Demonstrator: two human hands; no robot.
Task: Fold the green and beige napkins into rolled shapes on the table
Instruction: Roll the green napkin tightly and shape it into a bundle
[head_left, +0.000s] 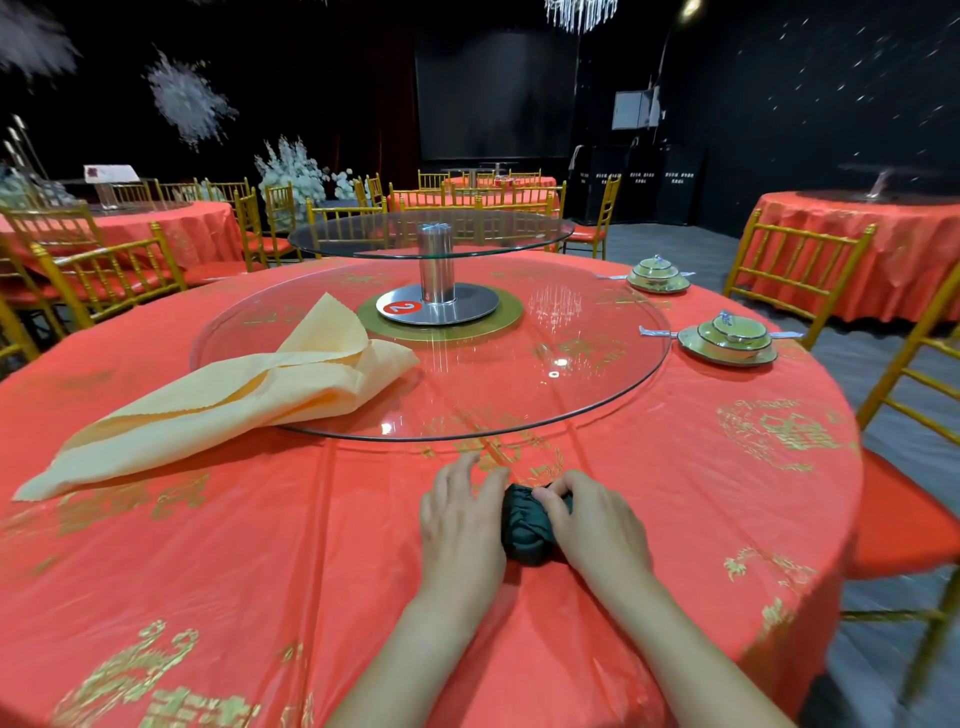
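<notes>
Farthest to my left the beige napkin (218, 410) lies loosely folded and not yet rolled. Its long axis runs on a diagonal from a near-left corner on the table (260, 571) up to a far end draped over the rim of the glass turntable (571, 395). Moving right, my left hand (460, 519) rests flat on the cloth with its fingers fairly straight, pressed against the left flank of the green napkin (527, 530) rather than grasping it. That napkin is a tight dark bundle just in front of me, touching both hands, and its short length points away from me toward the turntable. On its right, my right hand (592, 525) curls over the bundle, with thumb and fingertips pinching at the far end. I judge the green roll nearly finished. The next move turns on the beige one, which lies well apart, up and to the left, so the left hand is clearly nearer. I'd reach for that near corner first and drag the cloth clear of the glass.
</notes>
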